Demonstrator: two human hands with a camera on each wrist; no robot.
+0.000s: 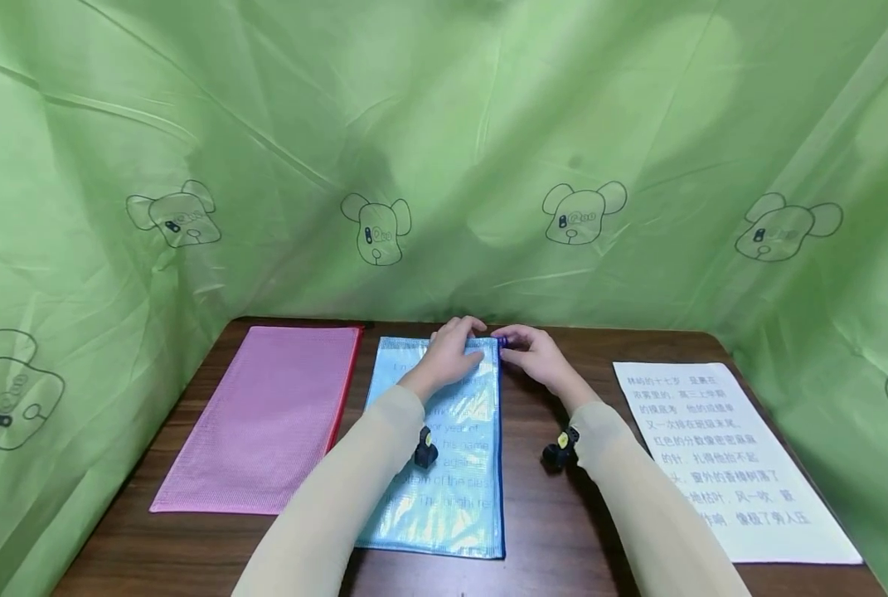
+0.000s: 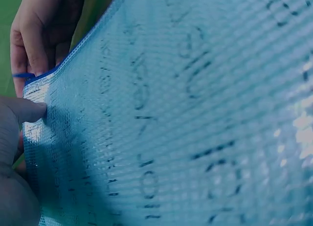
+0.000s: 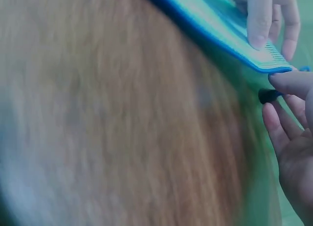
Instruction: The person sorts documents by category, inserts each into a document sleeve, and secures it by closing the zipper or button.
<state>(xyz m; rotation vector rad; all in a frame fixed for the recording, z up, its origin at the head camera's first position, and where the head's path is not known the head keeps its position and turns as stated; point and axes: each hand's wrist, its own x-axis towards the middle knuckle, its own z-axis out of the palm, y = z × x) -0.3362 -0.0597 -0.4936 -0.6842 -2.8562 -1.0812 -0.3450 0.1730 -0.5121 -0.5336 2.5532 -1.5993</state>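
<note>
A blue mesh zip pouch (image 1: 444,514) lies at the middle of the table, with a printed sheet showing through its see-through face. My left hand (image 1: 447,358) grips the pouch's far end near the right corner. In the left wrist view the left thumb (image 2: 32,111) presses on the mesh, and the other fingers are mostly hidden beneath. At that corner my right hand (image 1: 539,358) pinches the dark blue zipper pull (image 3: 269,95) between thumb and fingers. A dark blue zipper (image 1: 501,464) runs down the pouch's right side.
To the left lies a pink mesh pouch (image 1: 264,414) with a red zipper edge. A white sheet with printed Chinese text (image 1: 749,464) is on the right, partly behind the right sleeve. Green cloth (image 1: 444,108) hangs around the brown wooden table (image 1: 563,531).
</note>
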